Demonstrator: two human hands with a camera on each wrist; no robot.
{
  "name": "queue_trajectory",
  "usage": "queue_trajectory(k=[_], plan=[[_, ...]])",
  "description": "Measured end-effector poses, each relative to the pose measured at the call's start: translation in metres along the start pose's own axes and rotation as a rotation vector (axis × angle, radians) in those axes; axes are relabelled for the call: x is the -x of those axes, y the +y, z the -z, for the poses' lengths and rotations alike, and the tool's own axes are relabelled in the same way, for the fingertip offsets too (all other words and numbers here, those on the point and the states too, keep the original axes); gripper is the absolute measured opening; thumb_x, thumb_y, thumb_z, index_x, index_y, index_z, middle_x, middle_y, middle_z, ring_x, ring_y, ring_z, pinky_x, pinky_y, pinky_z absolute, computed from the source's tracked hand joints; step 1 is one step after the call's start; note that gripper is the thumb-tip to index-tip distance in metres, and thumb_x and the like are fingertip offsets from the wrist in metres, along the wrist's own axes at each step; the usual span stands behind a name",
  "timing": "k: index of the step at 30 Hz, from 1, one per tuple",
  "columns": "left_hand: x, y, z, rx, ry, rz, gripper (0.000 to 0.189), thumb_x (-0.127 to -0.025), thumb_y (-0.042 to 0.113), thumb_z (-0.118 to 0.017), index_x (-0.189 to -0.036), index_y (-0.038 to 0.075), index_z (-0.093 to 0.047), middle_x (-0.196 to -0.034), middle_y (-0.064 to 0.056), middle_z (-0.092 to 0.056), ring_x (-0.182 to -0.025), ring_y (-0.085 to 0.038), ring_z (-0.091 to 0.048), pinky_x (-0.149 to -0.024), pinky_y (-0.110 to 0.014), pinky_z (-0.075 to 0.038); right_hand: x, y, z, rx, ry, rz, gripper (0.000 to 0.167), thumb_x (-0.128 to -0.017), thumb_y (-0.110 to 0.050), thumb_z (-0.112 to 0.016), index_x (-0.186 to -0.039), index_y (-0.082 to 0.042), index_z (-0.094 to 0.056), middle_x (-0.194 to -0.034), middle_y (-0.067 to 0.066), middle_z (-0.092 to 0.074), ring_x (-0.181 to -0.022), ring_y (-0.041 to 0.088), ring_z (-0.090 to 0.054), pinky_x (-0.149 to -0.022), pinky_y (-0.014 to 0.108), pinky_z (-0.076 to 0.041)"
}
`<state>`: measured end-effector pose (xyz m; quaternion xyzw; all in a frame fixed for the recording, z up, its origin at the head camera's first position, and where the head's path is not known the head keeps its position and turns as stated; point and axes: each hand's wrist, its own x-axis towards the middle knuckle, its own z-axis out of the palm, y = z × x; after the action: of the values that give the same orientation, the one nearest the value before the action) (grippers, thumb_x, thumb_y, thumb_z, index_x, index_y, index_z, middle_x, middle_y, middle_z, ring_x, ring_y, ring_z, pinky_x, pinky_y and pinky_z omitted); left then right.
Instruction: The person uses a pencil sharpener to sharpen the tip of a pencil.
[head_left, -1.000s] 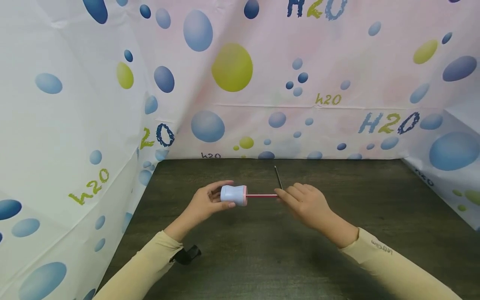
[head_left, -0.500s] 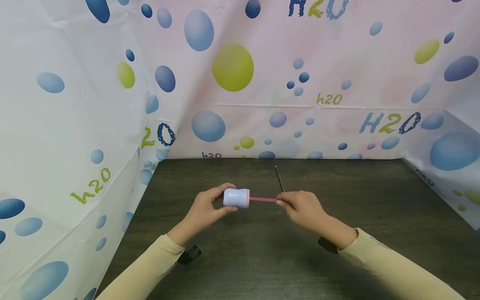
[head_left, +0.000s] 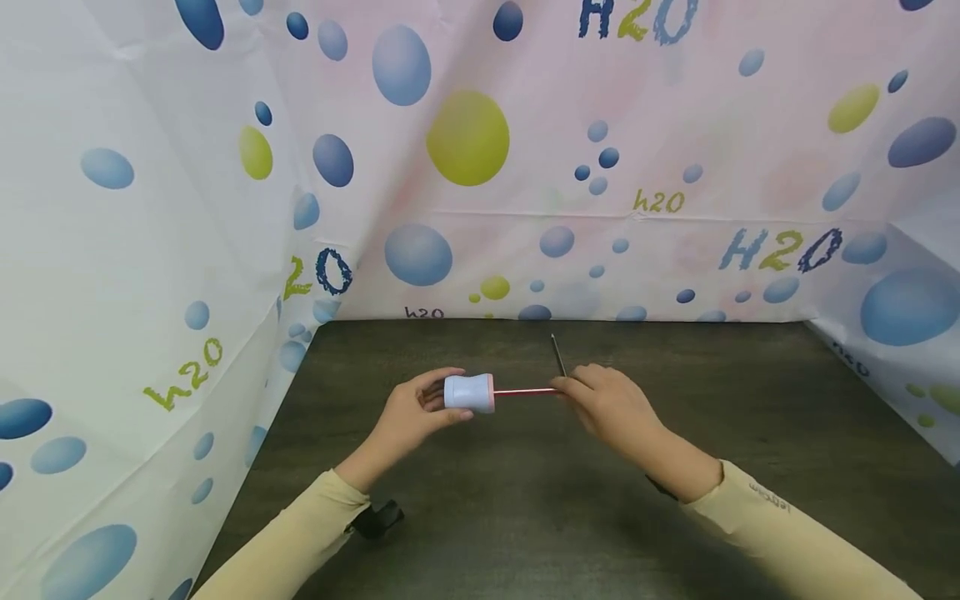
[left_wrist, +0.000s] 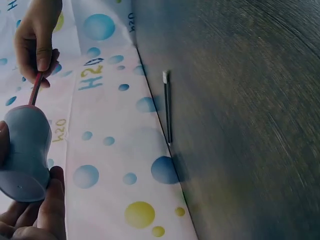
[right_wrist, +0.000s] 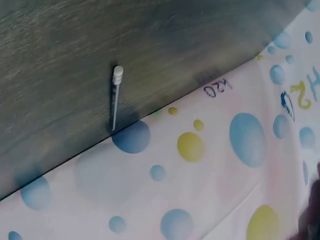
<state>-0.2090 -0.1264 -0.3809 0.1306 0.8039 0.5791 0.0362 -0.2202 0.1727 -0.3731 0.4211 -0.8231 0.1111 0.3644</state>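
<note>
My left hand (head_left: 408, 417) grips a light blue pencil sharpener (head_left: 467, 392) with a pink end, thumb in front and fingers behind. A red pencil (head_left: 525, 391) runs from the pink end to my right hand (head_left: 618, 408), which pinches it; its far part is hidden by the fingers. In the left wrist view, the sharpener (left_wrist: 27, 145) shows a clear, rounded base, and the red pencil (left_wrist: 35, 90) enters its top. Both hands hold these things above the table. Only a dark, blurred bit of a hand shows at the right edge of the right wrist view.
A dark pencil (head_left: 558, 354) with a white eraser end (right_wrist: 117, 75) lies on the dark wooden table (head_left: 480, 517), near its back edge behind my right hand. A white sheet (head_left: 525, 192) with printed bubbles stands behind and at both sides.
My right hand tilts down, then back up, rolling at the wrist while it pinches the red pencil. The sharpener dips slightly and rises again in my left hand.
</note>
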Motion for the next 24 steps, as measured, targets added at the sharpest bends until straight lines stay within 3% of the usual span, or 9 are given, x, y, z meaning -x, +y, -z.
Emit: queue_trajectory(k=[2, 5, 9, 13, 16, 18, 20, 21, 24], plan=[[-0.001, 0.001, 0.000, 0.024, -0.005, 0.009, 0.054, -0.089, 0.007, -0.078, -0.139, -0.002, -0.059, -0.142, -0.027, -0.059, -0.130, -0.040, -0.063, -0.104, -0.040, -0.055, -0.001, -0.001, -0.004, 0.108, 0.108, 0.063, 0.042, -0.112, -0.027, -0.037, -0.098, -0.008, -0.072, -0.076, 0.001, -0.059, -0.062, 0.015, -0.051, -0.053, 0.026, -0.042], [-0.001, 0.003, -0.001, 0.032, -0.024, 0.016, 0.054, -0.090, 0.007, -0.078, -0.139, -0.002, -0.059, -0.143, -0.027, -0.059, -0.129, -0.040, -0.063, -0.103, -0.040, -0.055, -0.002, -0.002, -0.008, 0.182, 0.212, 0.117, 0.042, -0.113, -0.023, -0.036, -0.092, -0.008, -0.069, -0.072, 0.001, -0.056, -0.058, 0.015, -0.048, -0.047, 0.025, -0.037], [0.003, 0.002, -0.004, -0.068, -0.028, -0.044, 0.052, -0.089, 0.009, -0.079, -0.137, 0.001, -0.061, -0.140, -0.026, -0.062, -0.124, -0.039, -0.066, -0.099, -0.042, -0.058, 0.001, -0.005, -0.010, 0.140, 0.217, 0.081, 0.046, -0.112, -0.027, -0.036, -0.083, -0.010, -0.067, -0.066, -0.002, -0.059, -0.053, 0.013, -0.052, -0.040, 0.022, -0.028], [0.006, -0.001, -0.009, -0.283, 0.030, -0.231, 0.050, -0.085, 0.011, -0.083, -0.131, 0.005, -0.065, -0.126, -0.021, -0.071, -0.112, -0.035, -0.073, -0.092, -0.043, -0.060, 0.004, -0.009, -0.002, -0.060, -0.036, -0.109, 0.037, -0.109, -0.026, -0.050, -0.084, -0.012, -0.072, -0.067, -0.004, -0.068, -0.051, 0.007, -0.055, -0.043, 0.019, -0.032], [0.009, -0.004, -0.012, -0.448, 0.068, -0.413, 0.052, -0.080, 0.011, -0.087, -0.127, 0.004, -0.066, -0.119, -0.018, -0.075, -0.105, -0.031, -0.075, -0.086, -0.043, -0.062, 0.000, -0.008, 0.009, -0.417, -0.385, -0.359, 0.026, -0.104, -0.019, -0.058, -0.087, -0.009, -0.074, -0.065, -0.005, -0.064, -0.050, 0.003, -0.044, -0.049, 0.021, -0.035], [0.011, -0.006, -0.013, -0.514, 0.070, -0.487, 0.053, -0.078, 0.013, -0.088, -0.126, 0.003, -0.067, -0.117, -0.017, -0.076, -0.101, -0.029, -0.075, -0.082, -0.043, -0.062, -0.003, -0.004, 0.014, -0.651, -0.570, -0.533, 0.025, -0.104, -0.014, -0.056, -0.088, -0.004, -0.073, -0.060, -0.003, -0.051, -0.050, 0.003, -0.031, -0.051, 0.023, -0.030], [0.012, -0.007, -0.013, -0.507, 0.057, -0.474, 0.053, -0.078, 0.014, -0.088, -0.126, 0.003, -0.067, -0.118, -0.017, -0.076, -0.101, -0.028, -0.075, -0.082, -0.042, -0.062, -0.005, 0.000, 0.017, -0.733, -0.658, -0.597, 0.027, -0.106, -0.015, -0.053, -0.092, -0.001, -0.072, -0.063, -0.001, -0.052, -0.054, 0.001, -0.032, -0.054, 0.024, -0.032], [0.011, -0.007, -0.013, -0.463, 0.042, -0.424, 0.053, -0.080, 0.015, -0.087, -0.127, 0.003, -0.067, -0.120, -0.018, -0.075, -0.102, -0.029, -0.075, -0.084, -0.042, -0.062, -0.005, 0.001, 0.017, -0.721, -0.651, -0.571, 0.027, -0.106, -0.016, -0.053, -0.095, -0.001, -0.072, -0.064, 0.000, -0.054, -0.055, 0.001, -0.034, -0.055, 0.024, -0.033], [0.008, -0.005, -0.009, -0.241, -0.010, -0.177, 0.049, -0.087, 0.016, -0.082, -0.132, 0.002, -0.065, -0.127, -0.022, -0.070, -0.111, -0.033, -0.073, -0.091, -0.041, -0.061, -0.002, 0.002, 0.012, -0.446, -0.437, -0.280, 0.031, -0.108, -0.027, -0.051, -0.103, -0.004, -0.072, -0.077, 0.001, -0.065, -0.061, 0.002, -0.049, -0.056, 0.022, -0.041]])
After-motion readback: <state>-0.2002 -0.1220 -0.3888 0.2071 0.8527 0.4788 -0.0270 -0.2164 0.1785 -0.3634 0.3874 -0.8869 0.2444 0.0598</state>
